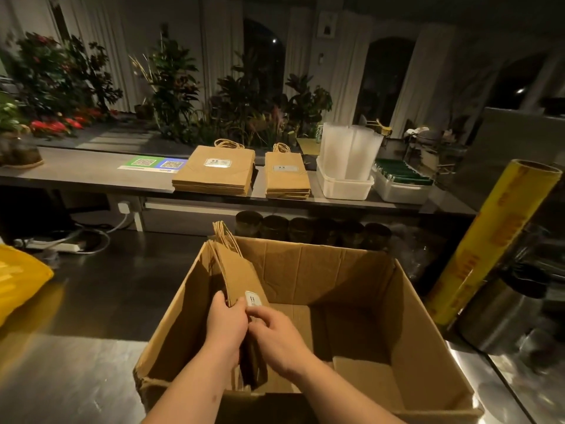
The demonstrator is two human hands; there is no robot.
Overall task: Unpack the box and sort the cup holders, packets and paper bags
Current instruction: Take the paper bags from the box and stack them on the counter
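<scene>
Gripping the bags (pixel 235 276) that stand by the left wall of the box (pixel 336 270), the left hand (pixel 227 321) and right hand (pixel 276 335) may drop some, since the thick bunch can slip apart when lifted.

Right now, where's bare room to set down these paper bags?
Bare shelf between the plant pot and QR sign; steel counter between yellow bag and box. Crowded rightward: large bag stack, small bag stack, holder tub, packet tub.
</scene>
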